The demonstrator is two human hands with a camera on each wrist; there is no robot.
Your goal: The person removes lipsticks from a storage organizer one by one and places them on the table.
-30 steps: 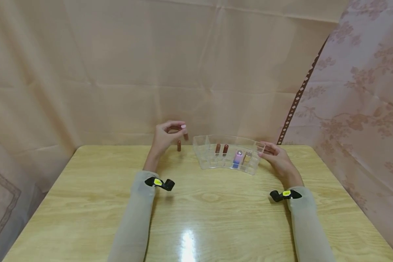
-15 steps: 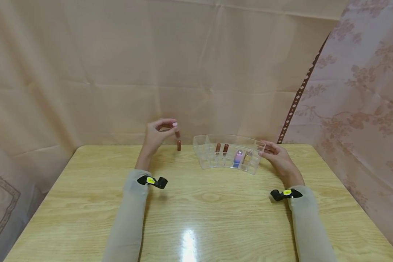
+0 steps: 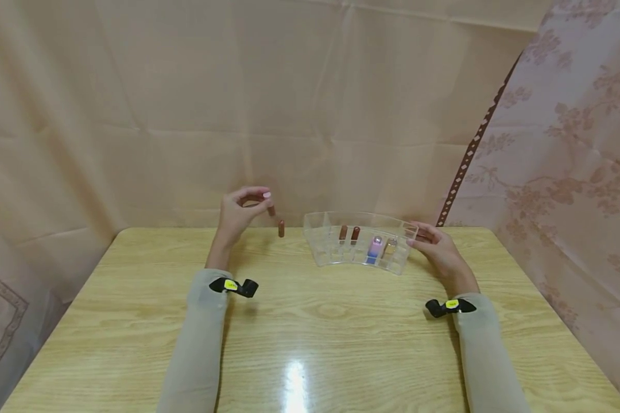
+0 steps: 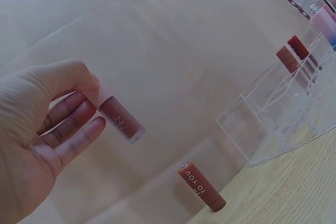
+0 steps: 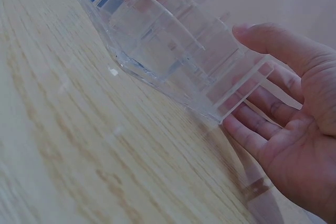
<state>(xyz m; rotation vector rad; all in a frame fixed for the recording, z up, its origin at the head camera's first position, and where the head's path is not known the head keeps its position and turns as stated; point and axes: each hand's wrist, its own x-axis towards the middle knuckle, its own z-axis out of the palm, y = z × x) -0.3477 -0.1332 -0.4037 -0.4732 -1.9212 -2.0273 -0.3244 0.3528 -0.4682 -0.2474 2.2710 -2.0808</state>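
Note:
My left hand (image 3: 234, 217) pinches a lip gloss tube (image 4: 123, 120) by its pale cap, thumb against fingers; its clear lower end with reddish-brown filling points down to the right. Just right of and below it, a brown lipstick tube (image 3: 281, 228) with white lettering stands upright near the table's back edge. My right hand (image 3: 438, 251) grips the right end of a clear curved cosmetics organizer (image 5: 173, 66), the thumb at the upper edge and fingers behind the end wall. Inside it stand two reddish-brown tubes (image 3: 349, 234), a pink-and-blue bottle (image 3: 375, 250) and a gold-toned item (image 3: 390, 246).
The wood-grain table (image 3: 330, 321) ends at the back against a beige curtain (image 3: 212, 115). A floral pink cloth (image 3: 573, 143) hangs on the right. Black wrist cameras sit on both sleeves.
My left hand has moved left with the lip gloss, away from the organizer and past the standing lipstick tube. The right hand and the organizer stay nearly where they were.

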